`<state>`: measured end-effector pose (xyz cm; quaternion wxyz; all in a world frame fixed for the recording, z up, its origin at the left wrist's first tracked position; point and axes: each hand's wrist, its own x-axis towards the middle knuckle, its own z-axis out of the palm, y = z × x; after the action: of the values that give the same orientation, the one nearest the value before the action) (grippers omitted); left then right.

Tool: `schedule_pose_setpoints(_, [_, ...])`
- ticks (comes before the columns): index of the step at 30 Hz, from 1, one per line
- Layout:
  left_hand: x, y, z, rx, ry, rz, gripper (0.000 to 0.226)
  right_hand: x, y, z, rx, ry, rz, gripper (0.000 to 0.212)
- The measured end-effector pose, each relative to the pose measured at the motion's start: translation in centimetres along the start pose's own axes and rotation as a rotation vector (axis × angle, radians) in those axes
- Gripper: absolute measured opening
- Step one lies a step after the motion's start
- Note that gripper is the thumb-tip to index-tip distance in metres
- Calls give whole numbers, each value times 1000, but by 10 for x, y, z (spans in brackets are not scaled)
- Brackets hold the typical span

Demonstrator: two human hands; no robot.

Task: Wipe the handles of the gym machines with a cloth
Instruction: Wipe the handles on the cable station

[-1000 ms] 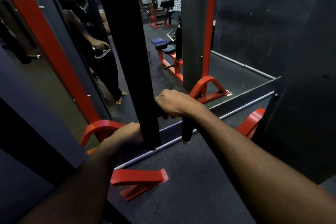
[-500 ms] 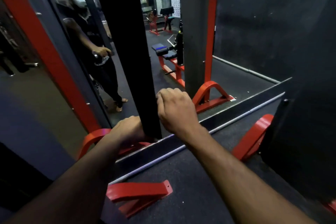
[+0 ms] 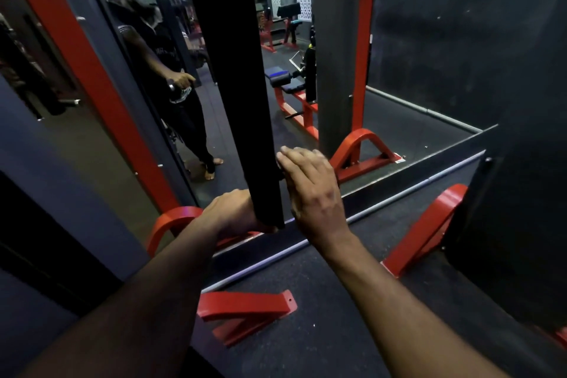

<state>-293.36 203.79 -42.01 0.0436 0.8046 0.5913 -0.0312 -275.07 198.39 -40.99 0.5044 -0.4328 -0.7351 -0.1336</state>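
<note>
Right hand [image 3: 313, 190] had let go of the short black bar handle [image 3: 279, 169] it was gripping a second ago, grip now open with fingers straight against it; left hand [image 3: 233, 213] sat behind the hanging black flat strap [image 3: 239, 86], grip unreadable, cloth not visible, so wiping looked between passes.

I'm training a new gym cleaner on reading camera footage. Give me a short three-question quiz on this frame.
1. True or false: the right hand lies to the right of the black upright post.
2. What colour are the machine feet on the floor? A) blue B) red C) yellow
3. Fill in: the scene is doubled in a large wall ____.

Key: 1 true; 2 B; 3 mirror. The left hand sits at the post's lower end; no cloth can be made out in either hand directly.
</note>
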Motion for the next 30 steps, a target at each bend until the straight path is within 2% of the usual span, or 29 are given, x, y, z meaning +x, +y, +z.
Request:
schedule_pose_setpoints(2, [-6,3,1,4,-5,2,85,-3,-5,-7,-14,-22,-1,38])
schedule_pose_setpoints(5, [-15,8,3,2,-21,-12,82,16,-17,-21,-13,-110,165,30])
schedule_pose_setpoints(8, [-27,12,2,-44,-79,-35,83,48,-20,-35,-56,-470,379,30])
schedule_pose_setpoints(10, [-33,11,8,-93,-119,-34,82,53,-14,-42,16,-584,454,32])
schedule_pose_setpoints(11, [-38,11,11,-101,-127,-35,81,48,-15,-47,48,-559,415,31])
schedule_pose_setpoints(14, [-55,20,11,-120,-134,-29,83,-2,-22,-57,99,-248,135,19])
schedule_pose_setpoints(15, [-63,25,10,-123,-138,-31,81,-21,-23,-61,103,-160,78,24])
schedule_pose_setpoints(17, [-75,30,10,-152,-142,-20,75,-42,-18,-69,102,-102,14,39])
schedule_pose_setpoints(19, [-85,33,11,-188,-152,-24,73,-48,-18,-77,128,-77,-6,40])
schedule_pose_setpoints(22, [-96,37,13,-186,-142,-32,72,-48,-30,-83,206,-51,97,34])
schedule_pose_setpoints(24, [-101,39,11,-208,-146,-18,66,-39,-41,-91,255,-45,261,27])
schedule_pose_setpoints(26, [-108,43,7,-214,-164,-14,59,-21,-45,-97,271,-134,439,22])
schedule_pose_setpoints(27, [-109,44,4,-199,-171,-14,62,-12,-43,-97,251,-199,493,21])
schedule_pose_setpoints(29, [-112,47,3,-224,-182,-10,73,-7,-40,-101,213,-265,488,23])
schedule_pose_setpoints(30, [-114,48,3,-241,-182,-18,70,-12,-40,-103,201,-248,419,23])
